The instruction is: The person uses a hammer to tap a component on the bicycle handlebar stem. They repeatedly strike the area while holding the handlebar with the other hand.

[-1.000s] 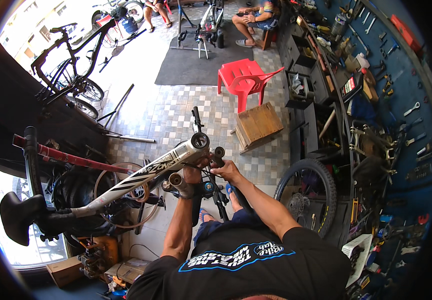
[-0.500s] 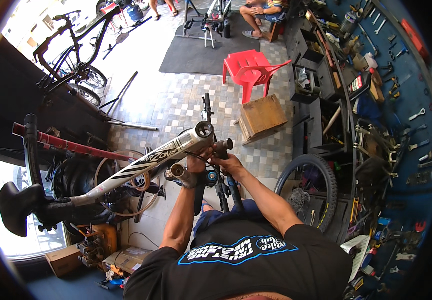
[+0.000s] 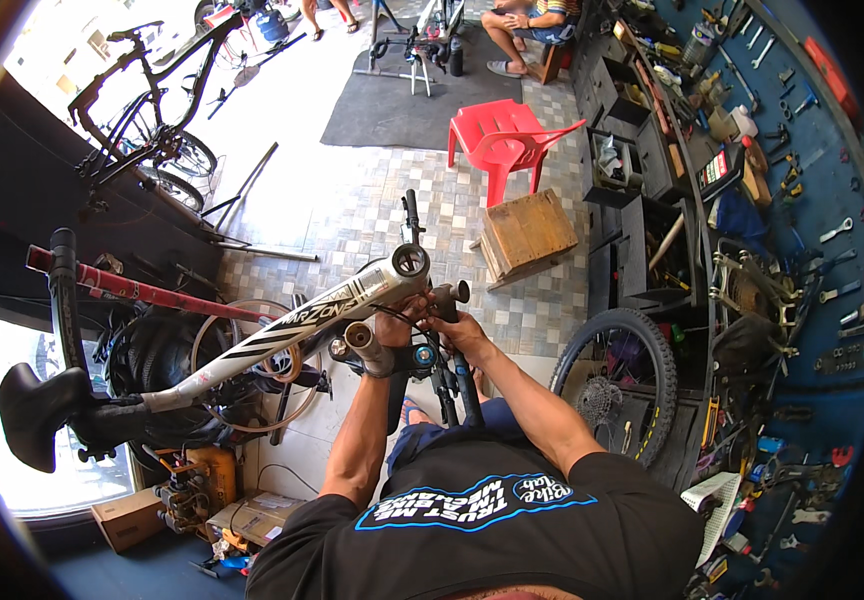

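A white and black bicycle frame (image 3: 307,325) slants across in front of me, its open head tube (image 3: 410,262) facing up. Beneath that tube my left hand (image 3: 394,325) has its fingers closed, but cables and the frame hide what they hold. My right hand (image 3: 460,332) is close beside it, wrapped round a dark cylindrical piece (image 3: 446,300) with a flared end. Just below the hands is a suspension fork (image 3: 423,355), its bare steerer tube (image 3: 360,338) pointing up near my left wrist. A handlebar grip (image 3: 411,212) sticks out beyond the head tube.
A red plastic chair (image 3: 497,130) and a wooden stool (image 3: 527,235) stand ahead. To the right are a wheel (image 3: 620,370), open drawers (image 3: 647,240) and a blue tool wall (image 3: 832,190). A red frame tube (image 3: 162,290) lies left. Another person (image 3: 522,35) sits at the back.
The view has shifted very slightly. Both hands stay together under the head tube with their grips looking the same.
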A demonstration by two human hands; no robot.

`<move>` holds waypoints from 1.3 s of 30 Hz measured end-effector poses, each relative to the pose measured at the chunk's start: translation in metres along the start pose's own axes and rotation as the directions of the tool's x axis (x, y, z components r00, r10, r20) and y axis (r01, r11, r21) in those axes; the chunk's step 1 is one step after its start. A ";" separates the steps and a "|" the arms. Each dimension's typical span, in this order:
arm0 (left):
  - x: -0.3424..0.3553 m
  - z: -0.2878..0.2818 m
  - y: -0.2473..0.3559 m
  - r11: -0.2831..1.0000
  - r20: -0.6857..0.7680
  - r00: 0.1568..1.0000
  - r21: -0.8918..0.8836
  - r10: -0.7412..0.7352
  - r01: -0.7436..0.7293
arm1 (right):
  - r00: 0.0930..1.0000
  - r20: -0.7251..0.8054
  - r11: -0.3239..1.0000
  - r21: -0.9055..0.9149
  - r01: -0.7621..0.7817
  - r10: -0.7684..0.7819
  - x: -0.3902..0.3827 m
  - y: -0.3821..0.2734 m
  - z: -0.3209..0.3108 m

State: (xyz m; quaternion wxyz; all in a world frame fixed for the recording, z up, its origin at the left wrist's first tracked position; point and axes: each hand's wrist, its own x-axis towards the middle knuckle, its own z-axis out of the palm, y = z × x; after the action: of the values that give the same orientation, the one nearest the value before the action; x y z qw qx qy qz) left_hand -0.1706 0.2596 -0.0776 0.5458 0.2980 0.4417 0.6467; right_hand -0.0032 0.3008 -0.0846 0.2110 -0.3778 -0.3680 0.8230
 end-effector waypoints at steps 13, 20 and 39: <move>0.002 -0.004 0.001 0.999 -0.023 0.999 0.024 0.037 -0.036 | 1.000 0.001 1.000 -0.010 -0.015 0.015 -0.001 -0.008 0.004; 0.005 -0.002 0.000 0.998 -0.025 1.000 -0.061 0.010 -0.011 | 0.999 -0.022 0.997 -0.051 -0.051 0.049 0.004 0.000 -0.002; 0.010 -0.018 -0.011 0.996 0.079 0.996 -0.081 0.044 -0.038 | 0.997 -0.051 0.998 0.020 -0.053 0.054 0.005 -0.009 -0.011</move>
State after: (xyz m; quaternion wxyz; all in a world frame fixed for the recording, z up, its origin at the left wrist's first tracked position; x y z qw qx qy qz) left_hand -0.1839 0.2650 -0.0964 0.5611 0.3112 0.3871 0.6622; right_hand 0.0027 0.3146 -0.0853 0.2016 -0.4068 -0.3446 0.8216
